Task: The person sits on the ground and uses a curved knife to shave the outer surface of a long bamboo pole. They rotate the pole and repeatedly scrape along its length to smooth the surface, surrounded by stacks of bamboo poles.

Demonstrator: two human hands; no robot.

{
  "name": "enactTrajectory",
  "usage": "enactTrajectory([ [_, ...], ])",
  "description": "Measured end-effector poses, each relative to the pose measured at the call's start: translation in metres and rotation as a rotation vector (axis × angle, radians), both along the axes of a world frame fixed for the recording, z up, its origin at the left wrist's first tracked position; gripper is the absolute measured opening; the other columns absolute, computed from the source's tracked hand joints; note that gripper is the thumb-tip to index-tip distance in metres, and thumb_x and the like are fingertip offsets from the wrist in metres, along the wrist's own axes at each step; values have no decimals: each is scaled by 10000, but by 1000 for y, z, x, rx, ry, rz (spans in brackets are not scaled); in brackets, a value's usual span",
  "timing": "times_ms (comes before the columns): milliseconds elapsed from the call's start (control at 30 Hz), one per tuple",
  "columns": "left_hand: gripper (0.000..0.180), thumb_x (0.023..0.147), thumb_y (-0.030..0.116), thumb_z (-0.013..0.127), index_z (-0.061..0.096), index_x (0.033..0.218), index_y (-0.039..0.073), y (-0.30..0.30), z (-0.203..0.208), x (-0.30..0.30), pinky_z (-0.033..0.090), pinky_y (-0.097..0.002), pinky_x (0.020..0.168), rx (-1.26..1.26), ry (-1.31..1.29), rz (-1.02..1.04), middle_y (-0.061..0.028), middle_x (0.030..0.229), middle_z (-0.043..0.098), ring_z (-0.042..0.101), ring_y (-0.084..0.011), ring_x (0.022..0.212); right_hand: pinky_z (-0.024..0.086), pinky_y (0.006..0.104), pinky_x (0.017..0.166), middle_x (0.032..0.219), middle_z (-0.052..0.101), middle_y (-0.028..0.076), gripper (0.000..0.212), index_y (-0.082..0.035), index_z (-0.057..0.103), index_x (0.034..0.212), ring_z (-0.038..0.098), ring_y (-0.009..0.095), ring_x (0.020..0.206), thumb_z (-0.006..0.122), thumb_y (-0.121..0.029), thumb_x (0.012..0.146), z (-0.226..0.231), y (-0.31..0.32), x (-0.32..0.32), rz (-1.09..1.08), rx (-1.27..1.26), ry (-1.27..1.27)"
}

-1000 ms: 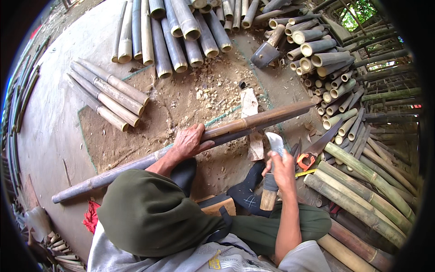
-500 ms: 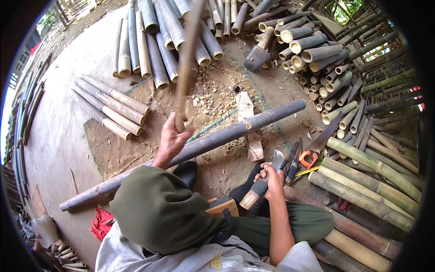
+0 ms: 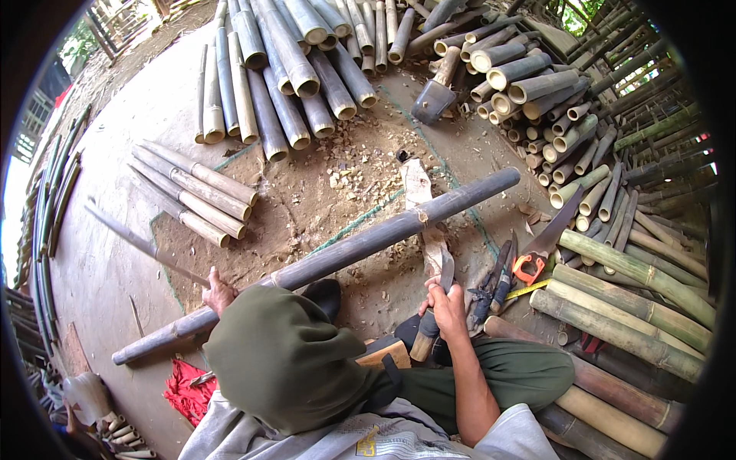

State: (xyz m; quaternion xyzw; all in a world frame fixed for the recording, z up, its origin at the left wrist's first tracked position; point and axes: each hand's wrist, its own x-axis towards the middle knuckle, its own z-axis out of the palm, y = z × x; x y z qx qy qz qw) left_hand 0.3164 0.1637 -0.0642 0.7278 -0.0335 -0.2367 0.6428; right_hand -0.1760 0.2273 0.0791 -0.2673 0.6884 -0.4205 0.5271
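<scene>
My left hand [image 3: 220, 292] is closed around the end of a long thin stick [image 3: 146, 245], which points up and left over the pale ground and is slightly blurred. In my right hand [image 3: 447, 307] is a short broad-bladed knife [image 3: 446, 272], gripped at its dark-wrapped handle, blade pointing away from me. A long dark bamboo pole [image 3: 345, 251] lies slantwise in front of me, its right part resting across a pale wood block [image 3: 416, 184]. The left hand is beside the pole's near left part. An olive hood [image 3: 280, 360] hides some of the pole.
Cut bamboo lengths [image 3: 295, 77] lie in a fan at the far side, with a tall stack [image 3: 529, 84] at the right. An orange-handled saw [image 3: 529, 267], sheathed blades [image 3: 502, 276] and a mallet [image 3: 435, 100] lie around. Red cloth [image 3: 188, 391] is at the lower left.
My left hand has swung left and down, taking the stick from upright to pointing left. The knife in my right hand has shifted slightly left and its blade now points more straight ahead.
</scene>
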Motion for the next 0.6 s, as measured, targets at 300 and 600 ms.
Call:
enactTrajectory([
  [300, 225, 856, 168, 815, 702, 1012, 53, -12, -14, 41, 438, -347, 555, 113, -5, -1, -29, 733, 587, 565, -147, 613, 519, 336, 500, 694, 518, 18, 213, 33, 633, 1035, 566, 150, 530, 584, -171, 1074, -11, 0, 5, 29, 17, -39],
  [600, 326, 807, 199, 857, 700, 1037, 29, -11, 0, 41, 492, -383, 621, 393, -164, -192, -74, 777, 641, 628, -198, 678, 530, 357, 520, 699, 511, 12, 181, 18, 630, 1046, 584, 163, 537, 583, -156, 1063, -14, -3, 0, -14, 73, 38],
])
